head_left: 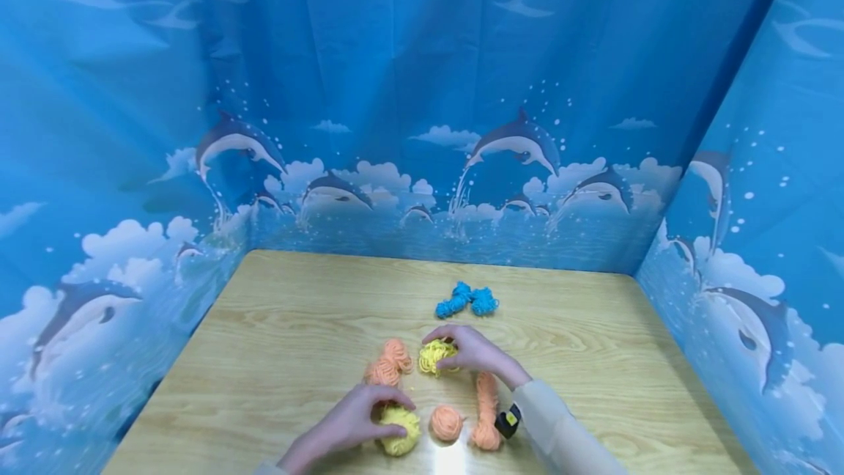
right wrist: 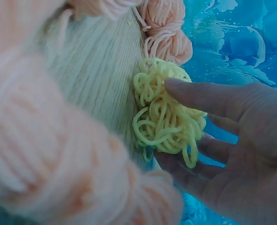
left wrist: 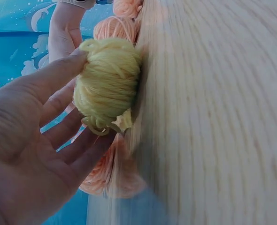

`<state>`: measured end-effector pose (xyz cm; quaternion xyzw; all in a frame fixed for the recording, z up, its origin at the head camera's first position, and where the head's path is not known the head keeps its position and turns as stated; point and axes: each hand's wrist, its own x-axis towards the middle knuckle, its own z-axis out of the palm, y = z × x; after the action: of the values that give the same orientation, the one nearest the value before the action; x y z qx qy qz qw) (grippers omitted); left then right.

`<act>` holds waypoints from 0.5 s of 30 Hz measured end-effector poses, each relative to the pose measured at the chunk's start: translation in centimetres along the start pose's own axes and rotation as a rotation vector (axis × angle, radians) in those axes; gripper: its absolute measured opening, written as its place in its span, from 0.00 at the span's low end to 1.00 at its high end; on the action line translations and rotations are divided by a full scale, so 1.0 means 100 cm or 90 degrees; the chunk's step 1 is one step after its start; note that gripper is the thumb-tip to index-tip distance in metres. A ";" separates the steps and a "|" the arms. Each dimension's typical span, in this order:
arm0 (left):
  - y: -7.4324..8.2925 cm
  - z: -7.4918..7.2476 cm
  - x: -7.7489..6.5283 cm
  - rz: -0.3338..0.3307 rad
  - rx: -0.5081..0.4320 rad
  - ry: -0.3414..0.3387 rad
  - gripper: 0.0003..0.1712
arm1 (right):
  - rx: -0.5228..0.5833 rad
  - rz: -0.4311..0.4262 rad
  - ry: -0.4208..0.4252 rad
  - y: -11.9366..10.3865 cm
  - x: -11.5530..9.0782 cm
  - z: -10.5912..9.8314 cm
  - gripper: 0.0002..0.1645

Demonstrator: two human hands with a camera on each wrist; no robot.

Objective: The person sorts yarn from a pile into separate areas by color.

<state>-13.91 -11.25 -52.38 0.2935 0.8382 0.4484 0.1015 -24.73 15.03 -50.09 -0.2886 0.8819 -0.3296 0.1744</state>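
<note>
My left hand [head_left: 359,416] grips a wound ball of yellow yarn [head_left: 401,431], thumb on one side and fingers curled about the other. In the left wrist view this yellow ball [left wrist: 109,79] sits low against the wood. Farther forward, my right hand [head_left: 464,349] pinches a looser, loopy bundle of yellow yarn [head_left: 435,356] between thumb and fingers. Its tangled loops [right wrist: 164,112] show plainly in the right wrist view, close over the tabletop. A round peach yarn ball [head_left: 446,423] lies between the hands, nearer the front edge.
A twisted peach skein [head_left: 389,363] lies beyond the left hand, and another long peach skein [head_left: 486,413] sits below the right forearm. Blue yarn bundles [head_left: 467,300] lie farther back on the wooden table [head_left: 297,314]. Dolphin-printed blue curtains [head_left: 409,94] enclose the table's back and sides.
</note>
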 end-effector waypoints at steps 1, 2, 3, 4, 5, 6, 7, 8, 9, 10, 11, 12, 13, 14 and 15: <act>-0.001 0.000 0.000 0.001 -0.002 -0.001 0.20 | -0.001 0.002 -0.001 0.000 0.000 0.000 0.27; -0.001 0.000 0.000 0.001 -0.002 -0.002 0.20 | -0.002 0.003 -0.001 0.000 0.000 0.000 0.27; -0.002 0.000 0.000 0.001 -0.003 -0.002 0.20 | -0.003 0.004 -0.002 0.000 0.000 0.000 0.27; -0.002 0.000 -0.001 0.000 -0.004 -0.004 0.20 | -0.003 0.004 -0.002 0.001 0.001 0.001 0.27; -0.003 0.000 -0.001 0.000 -0.005 -0.004 0.20 | -0.004 0.005 -0.002 0.001 0.001 0.001 0.27; -0.003 0.001 -0.001 -0.001 -0.006 -0.005 0.20 | -0.007 0.004 -0.001 0.002 0.001 0.001 0.26; -0.004 0.000 -0.001 -0.002 -0.007 -0.005 0.20 | -0.009 0.003 0.000 0.002 0.002 0.001 0.26; -0.004 0.000 -0.001 -0.004 -0.008 -0.004 0.20 | -0.011 0.001 0.001 0.003 0.002 0.001 0.26; -0.005 0.000 -0.001 -0.006 -0.008 -0.004 0.20 | -0.013 -0.002 0.003 0.004 0.003 0.002 0.25; -0.005 0.001 -0.001 -0.006 -0.008 -0.004 0.20 | -0.016 -0.004 0.005 0.005 0.003 0.002 0.25; -0.005 0.001 -0.001 -0.006 -0.009 -0.003 0.20 | -0.019 -0.006 0.007 0.005 0.003 0.002 0.24; -0.005 0.001 -0.001 -0.007 -0.010 -0.003 0.20 | -0.021 -0.008 0.008 0.006 0.004 0.003 0.24; -0.005 0.001 -0.001 -0.006 -0.011 -0.003 0.20 | -0.023 -0.008 0.009 0.007 0.004 0.003 0.24; -0.005 0.001 -0.001 -0.006 -0.011 -0.003 0.20 | -0.025 -0.009 0.009 0.007 0.004 0.003 0.23; -0.005 0.001 0.000 -0.007 -0.012 -0.003 0.20 | -0.029 -0.011 0.012 0.007 0.004 0.004 0.23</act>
<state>-14.02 -11.39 -52.88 0.2886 0.8354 0.4550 0.1088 -25.12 15.06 -50.89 -0.2968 0.8882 -0.3138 0.1569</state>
